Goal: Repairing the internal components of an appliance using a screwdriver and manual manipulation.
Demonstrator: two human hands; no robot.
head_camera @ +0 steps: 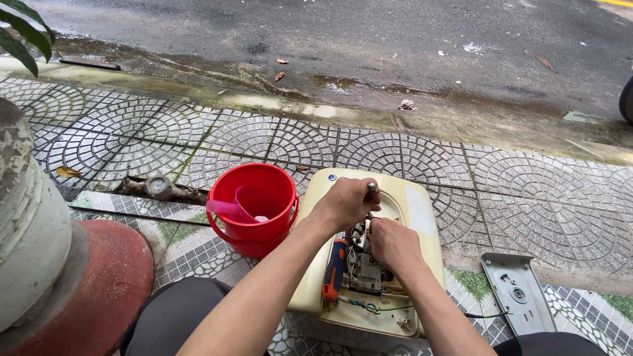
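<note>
Hands first: our left hand [346, 203] grips a metal tool [372, 189], our right hand [393, 242] pinches parts inside the cream housing [415, 217] on the pavement [264, 138], so we turn slowly, steadying it.

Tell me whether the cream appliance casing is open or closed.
Open. The cream casing shows bare wiring and parts inside, both hands work in the opening, and a grey cover plate lies apart on the tiles.

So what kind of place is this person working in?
Most likely a pavement beside a street, outdoors. Patterned paving tiles cover the ground, a wet kerb edges an asphalt road, and fallen leaves lie about. The appliance sits on the tiles, next to a red bucket.
</note>
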